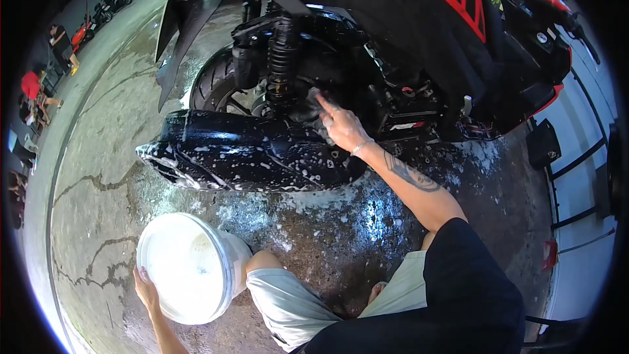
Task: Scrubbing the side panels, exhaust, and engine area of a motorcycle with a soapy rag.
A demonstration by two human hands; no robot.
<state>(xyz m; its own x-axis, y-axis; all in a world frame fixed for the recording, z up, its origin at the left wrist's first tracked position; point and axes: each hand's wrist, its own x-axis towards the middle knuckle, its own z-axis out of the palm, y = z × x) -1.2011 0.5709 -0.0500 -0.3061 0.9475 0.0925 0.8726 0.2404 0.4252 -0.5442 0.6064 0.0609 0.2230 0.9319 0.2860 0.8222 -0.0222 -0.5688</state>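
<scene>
My right hand (344, 128) reaches over the exhaust muffler to the rear of a motor scooter (432, 10). A grey, soapy wad (322, 130), a cloth or a sponge, shows under its fingers. Foam spots cover the black muffler (255, 162). Just beyond the hand are the rear shock absorber's coil spring (282, 54) and the rear tyre (216, 81). With my left hand (146, 289) I grip the rim of a white plastic bucket (228, 260), thumb over the edge. Whitish, sudsy liquid (184, 265) fills the bucket, which stands beside my knee.
Wet concrete floor (319, 226) with foam patches lies between me and the scooter. People (61, 42) and parked motorbikes (105, 12) are far off at the left. A black box-like object (544, 143) is by the wall at right.
</scene>
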